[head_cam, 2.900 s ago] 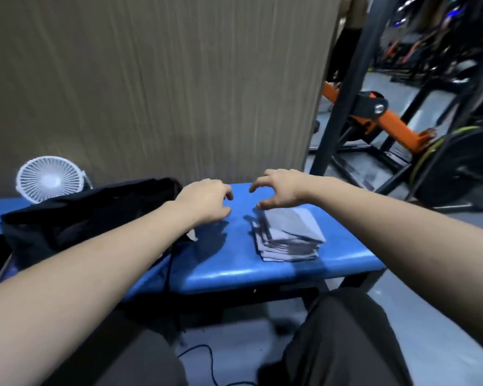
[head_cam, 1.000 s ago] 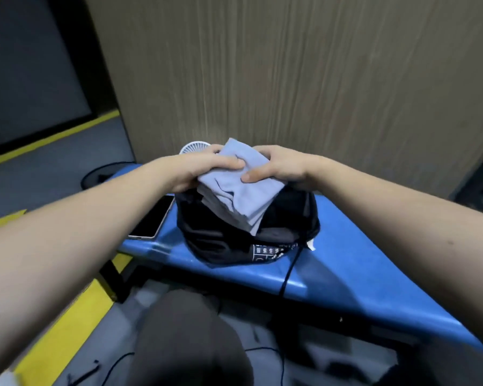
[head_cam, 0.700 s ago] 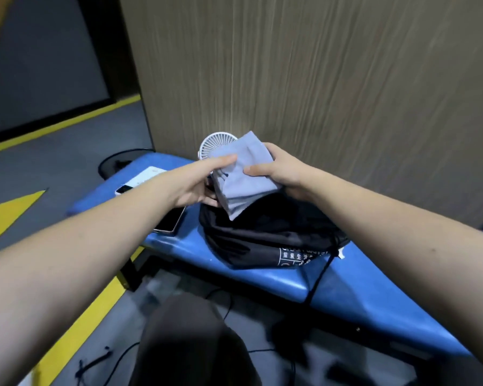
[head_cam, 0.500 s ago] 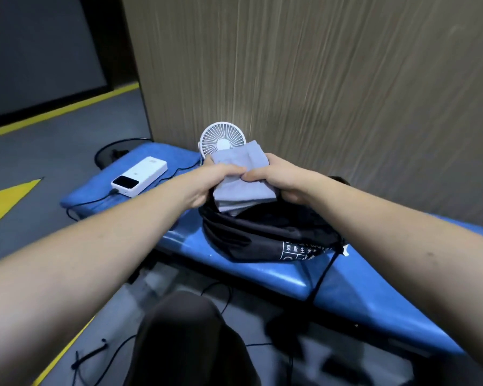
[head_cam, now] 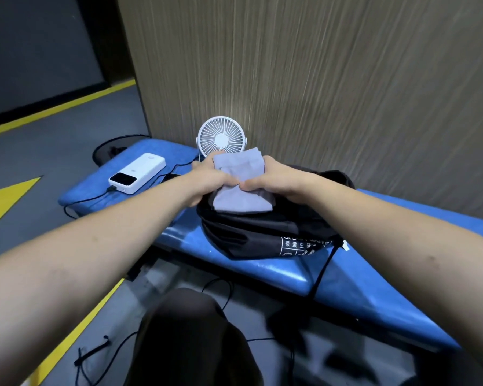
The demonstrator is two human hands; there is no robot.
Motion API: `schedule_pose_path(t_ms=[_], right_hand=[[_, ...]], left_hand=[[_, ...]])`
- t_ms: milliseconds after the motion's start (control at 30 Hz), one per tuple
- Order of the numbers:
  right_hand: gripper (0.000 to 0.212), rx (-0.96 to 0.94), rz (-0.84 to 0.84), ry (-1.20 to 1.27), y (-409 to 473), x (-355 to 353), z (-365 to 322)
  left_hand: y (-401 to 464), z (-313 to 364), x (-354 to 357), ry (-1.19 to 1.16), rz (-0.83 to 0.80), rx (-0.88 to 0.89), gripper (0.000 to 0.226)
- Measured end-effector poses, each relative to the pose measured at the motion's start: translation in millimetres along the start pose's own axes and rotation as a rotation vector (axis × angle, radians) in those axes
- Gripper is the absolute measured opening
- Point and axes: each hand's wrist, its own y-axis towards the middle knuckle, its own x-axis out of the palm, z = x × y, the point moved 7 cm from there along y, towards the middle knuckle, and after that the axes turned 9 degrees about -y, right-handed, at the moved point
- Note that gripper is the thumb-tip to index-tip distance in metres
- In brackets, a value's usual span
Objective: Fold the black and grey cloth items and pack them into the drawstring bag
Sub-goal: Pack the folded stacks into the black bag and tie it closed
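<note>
Both hands grip a stack of grey cloths at the mouth of the black bag. The left hand and right hand have fingers curled tight on it.

Both hands forward, fingers curled.

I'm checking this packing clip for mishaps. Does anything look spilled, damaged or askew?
Nothing stands out. Both hands, left and right, grip the folded grey cloths at the mouth of the black drawstring bag on the blue bench. One bag cord dangles over the bench edge.
</note>
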Motion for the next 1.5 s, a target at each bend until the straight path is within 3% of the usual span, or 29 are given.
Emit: schedule_pose_path(t_ms=[167, 267, 433, 567, 733, 833, 900, 1000, 1100, 1267, 1333, 1433, 1500], right_hand=[[0.04, 0.04, 0.103, -0.243, -4, -6, -12], [0.034, 0.054, 0.004, -0.437, -5, -4, -6], [0.079, 0.076, -0.165, -0.76, -11, 4, 3], [0.09, 0.084, -0.164, -1.022, -20, 2, 6], [0.116, -0.001, -0.145, -0.984, -15, 4, 10], [0.101, -0.114, 0.016, -0.894, -8, 3, 4], [0.082, -0.27, 0.171, -1.182, -8, 9, -8], [0.064, -0.497, 0.195, -1.302, -4, 37, -19], [0.052, -0.379, 0.021, -1.094, 8, 50, -9], [0.067, -0.208, -0.138, -1.249, 15, 45, 4], [0.07, -0.164, -0.169, -1.29, 17, 42, 6], [0.07, -0.121, -0.18, -1.31, 17, 43, 3], [0.072, -0.129, -0.13, -1.321, 17, 45, -3]], left_hand=[[-4, 1, 3, 0.141, -0.037, 0.028, 0.055], [-15, 5, 3, 0.21, -0.048, 0.016, 0.053], [-12, -1, -1, 0.408, -0.04, 0.008, 0.04], [-6, -6, -1, 0.587, -0.028, 0.059, 0.044], [-7, -11, 8, 0.629, -0.045, 0.052, 0.046], [-6, -15, 12, 0.631, -0.074, 0.009, 0.035], [-4, -14, 12, 0.588, -0.079, 0.029, 0.009], [-5, -10, 13, 0.529, -0.173, 0.065, 0.009], [-12, -8, 13, 0.588, -0.245, 0.083, 0.023], [-15, -15, -5, 0.853, -0.24, 0.089, 0.056], [-18, -13, -12, 0.936, -0.229, 0.127, 0.047], [-25, -11, -19, 1.104, -0.251, 0.225, 0.016], [-30, -19, -21, 1.279, -0.328, 0.202, 0.018]])
